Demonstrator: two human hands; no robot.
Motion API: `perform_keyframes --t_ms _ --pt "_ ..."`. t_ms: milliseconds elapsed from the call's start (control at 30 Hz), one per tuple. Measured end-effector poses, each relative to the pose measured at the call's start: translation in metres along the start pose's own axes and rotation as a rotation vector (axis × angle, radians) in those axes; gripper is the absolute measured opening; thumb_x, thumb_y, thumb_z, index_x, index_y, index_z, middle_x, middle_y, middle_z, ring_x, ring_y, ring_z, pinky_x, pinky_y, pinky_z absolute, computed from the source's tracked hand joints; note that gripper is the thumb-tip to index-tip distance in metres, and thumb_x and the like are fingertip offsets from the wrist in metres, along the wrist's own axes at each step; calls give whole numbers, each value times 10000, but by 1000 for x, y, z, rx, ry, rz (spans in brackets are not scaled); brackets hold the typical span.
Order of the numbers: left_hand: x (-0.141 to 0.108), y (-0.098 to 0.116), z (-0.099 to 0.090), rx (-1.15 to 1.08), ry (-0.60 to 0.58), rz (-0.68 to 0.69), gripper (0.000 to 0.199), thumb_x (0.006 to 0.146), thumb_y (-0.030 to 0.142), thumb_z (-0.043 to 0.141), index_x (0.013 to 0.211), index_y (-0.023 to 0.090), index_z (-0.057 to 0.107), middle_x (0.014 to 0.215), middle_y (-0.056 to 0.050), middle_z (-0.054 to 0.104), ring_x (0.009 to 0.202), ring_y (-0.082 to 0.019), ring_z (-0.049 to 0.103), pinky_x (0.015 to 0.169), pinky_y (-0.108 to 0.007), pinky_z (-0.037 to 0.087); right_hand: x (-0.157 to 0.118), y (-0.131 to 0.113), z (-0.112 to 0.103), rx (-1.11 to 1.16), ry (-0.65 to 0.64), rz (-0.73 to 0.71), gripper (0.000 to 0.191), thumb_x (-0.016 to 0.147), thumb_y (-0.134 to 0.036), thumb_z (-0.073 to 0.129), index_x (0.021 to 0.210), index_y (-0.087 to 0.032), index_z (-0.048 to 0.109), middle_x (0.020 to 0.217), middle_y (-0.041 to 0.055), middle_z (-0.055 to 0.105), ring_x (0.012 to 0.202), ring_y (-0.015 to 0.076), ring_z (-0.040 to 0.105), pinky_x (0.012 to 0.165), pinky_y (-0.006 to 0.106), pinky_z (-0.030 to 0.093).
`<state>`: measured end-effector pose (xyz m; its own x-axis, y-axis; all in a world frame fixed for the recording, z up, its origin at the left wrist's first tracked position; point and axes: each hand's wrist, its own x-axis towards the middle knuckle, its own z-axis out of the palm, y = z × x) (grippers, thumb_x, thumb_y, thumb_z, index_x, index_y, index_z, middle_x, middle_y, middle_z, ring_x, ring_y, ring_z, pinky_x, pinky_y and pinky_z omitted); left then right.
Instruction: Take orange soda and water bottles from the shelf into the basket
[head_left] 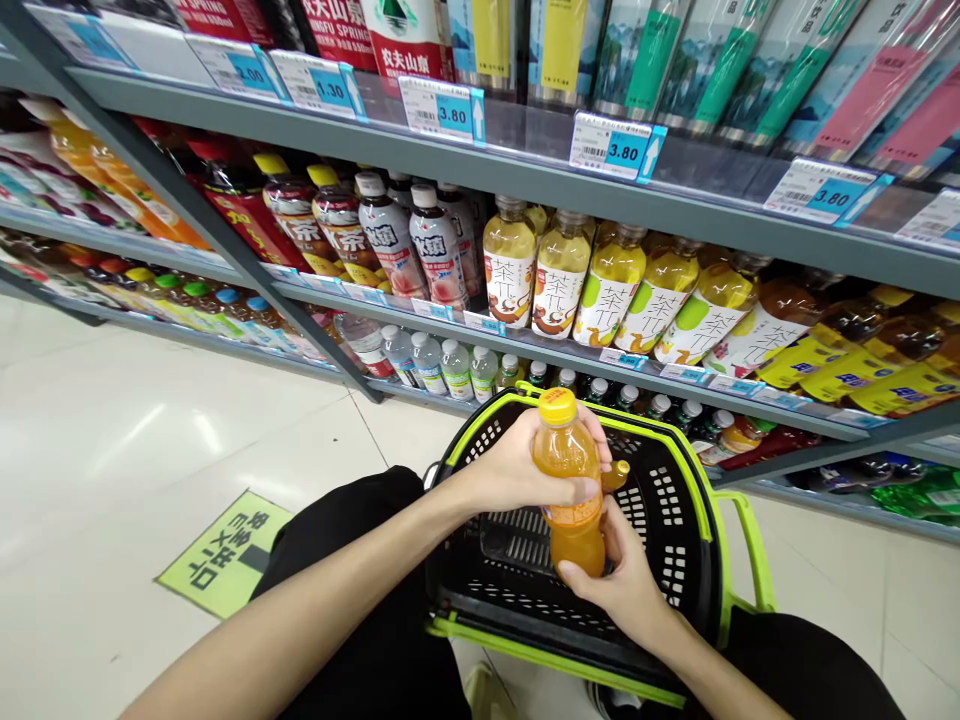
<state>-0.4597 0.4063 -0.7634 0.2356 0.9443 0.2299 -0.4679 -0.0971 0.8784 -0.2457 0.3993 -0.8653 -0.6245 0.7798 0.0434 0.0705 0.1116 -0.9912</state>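
An orange juice bottle (pixel 564 450) with a yellow cap is held upright, slightly tilted, over a black shopping basket (pixel 480 590) with lime-green trim. My left hand (pixel 517 465) wraps round its upper half, the thumb across the front. Lower down, my right hand (pixel 619 580) grips the bottle near its base. Another yellow-capped bottle (pixel 617 474) shows in part behind the fingers, mostly hidden. The basket stands on the floor between my knees.
Ahead runs a grey drinks shelf (pixel 480 170) with price tags and rows of bottles, among them white-labelled tea bottles (pixel 551 285). Small bottles (pixel 427 360) line the lowest shelf. A green floor sticker (pixel 221 555) lies at left on pale tiles.
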Motion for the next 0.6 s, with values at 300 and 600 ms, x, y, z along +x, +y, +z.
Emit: perform_keyframes --t_ms 300,600 --pt "-1 1 1 1 3 -10 408 717 113 844 1042 144 598 996 -52 665 946 -166 665 854 -289 569 0 0 1 -9 1 1 546 805 -256 792 1263 -213 499 1291 98 651 1180 269 627 980 331 536" --pt "-1 1 1 15 2 -30 415 717 148 856 1039 143 593 988 -61 673 934 -169 663 843 -288 566 -1 3 2 -73 58 -9 572 769 -357 833 1246 -210 553 1089 81 702 1068 275 671 920 351 588"
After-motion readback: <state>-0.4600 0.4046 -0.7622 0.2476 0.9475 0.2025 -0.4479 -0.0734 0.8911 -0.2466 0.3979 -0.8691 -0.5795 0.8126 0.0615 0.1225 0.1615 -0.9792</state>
